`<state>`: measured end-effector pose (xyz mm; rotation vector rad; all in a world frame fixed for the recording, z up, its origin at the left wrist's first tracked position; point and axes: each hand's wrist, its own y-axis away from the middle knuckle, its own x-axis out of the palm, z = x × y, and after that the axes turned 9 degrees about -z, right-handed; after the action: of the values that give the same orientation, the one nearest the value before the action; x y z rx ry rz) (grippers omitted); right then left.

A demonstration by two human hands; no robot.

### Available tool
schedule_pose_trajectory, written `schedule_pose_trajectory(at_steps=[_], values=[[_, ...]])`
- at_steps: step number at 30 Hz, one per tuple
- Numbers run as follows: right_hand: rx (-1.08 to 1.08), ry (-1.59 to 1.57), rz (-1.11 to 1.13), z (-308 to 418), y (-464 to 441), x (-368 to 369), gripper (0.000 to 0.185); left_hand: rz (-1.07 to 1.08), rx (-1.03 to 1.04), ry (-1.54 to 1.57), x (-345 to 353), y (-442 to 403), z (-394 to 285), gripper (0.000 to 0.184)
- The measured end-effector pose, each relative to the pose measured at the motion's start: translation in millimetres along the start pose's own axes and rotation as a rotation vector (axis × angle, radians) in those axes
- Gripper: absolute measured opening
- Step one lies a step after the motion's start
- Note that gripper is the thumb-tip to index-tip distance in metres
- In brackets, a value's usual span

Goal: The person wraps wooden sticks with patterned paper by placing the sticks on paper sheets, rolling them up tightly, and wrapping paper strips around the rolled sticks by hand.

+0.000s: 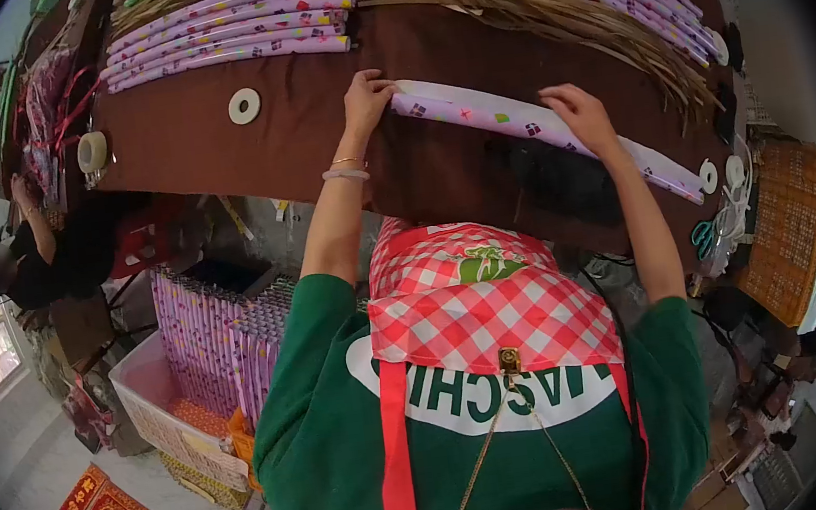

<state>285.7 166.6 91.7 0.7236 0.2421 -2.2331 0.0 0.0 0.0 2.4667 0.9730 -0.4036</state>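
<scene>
A long purple patterned paper roll (473, 116) lies at a slant along the front of the brown-covered table, a white paper flap showing along its far edge. My left hand (369, 103) pinches the roll's left end between closed fingers. Above its middle-right part, my right hand (581, 114) has its fingers bent and apart; contact with the paper is hard to make out. What is inside the roll is hidden.
Finished purple rolls (232, 33) lie at the back left, more at the back right. Long dried brown strips (540, 3) run between them. Tape rolls (244, 106) and teal scissors (703, 238) are around. A plastic bin (159, 409) holds purple rolls. Another person (44, 241) is at left.
</scene>
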Motion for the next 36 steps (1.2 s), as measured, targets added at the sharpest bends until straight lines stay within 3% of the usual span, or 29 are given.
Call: schedule_pose_trajectory(at_steps=[2, 3, 6, 9, 13, 26, 28, 30, 34, 36], values=[[-0.095, 0.039, 0.037, 12.0, -15.7, 7.7, 0.017, -0.039, 0.132, 0.025, 21.7, 5.4, -4.5, 0.046], [-0.152, 0.022, 0.040, 37.0, -47.7, 61.5, 0.018, -0.108, 0.254, -0.049, -11.5, -9.2, 6.6, 0.033], [-0.205, 0.054, 0.054, 46.9, -95.3, 127.5, 0.023, -0.116, 0.224, -0.014, -17.7, -8.3, -2.7, 0.026], [-0.103, 0.180, 0.149, 51.2, -116.4, 155.4, 0.029, -0.157, 0.210, 0.028, -13.7, -0.8, -7.2, 0.041], [-0.106, 0.483, 0.211, 71.5, -122.3, 161.9, 0.036, -0.185, 0.219, 0.015, -11.3, 1.1, -8.2, 0.046], [-0.106, 0.436, 0.232, 60.7, -122.7, 165.5, 0.030, -0.247, 0.294, -0.017, -3.3, -2.1, 0.8, 0.046], [-0.223, 0.429, 0.207, 56.1, -122.6, 164.5, 0.026, -0.251, 0.293, -0.008, -2.5, -3.8, 2.6, 0.046], [-0.256, 0.422, 0.215, 55.3, -123.1, 162.7, 0.025, -0.191, 0.211, -0.034, -2.8, -5.1, 2.5, 0.024], [-0.348, 0.422, 0.225, 62.5, -121.9, 158.2, 0.021, -0.170, 0.184, -0.011, -8.5, 0.1, -5.7, 0.029], [-0.374, 0.435, 0.223, 60.4, -121.5, 158.9, 0.020, -0.133, 0.110, 0.044, -12.3, 3.1, -11.2, 0.042]])
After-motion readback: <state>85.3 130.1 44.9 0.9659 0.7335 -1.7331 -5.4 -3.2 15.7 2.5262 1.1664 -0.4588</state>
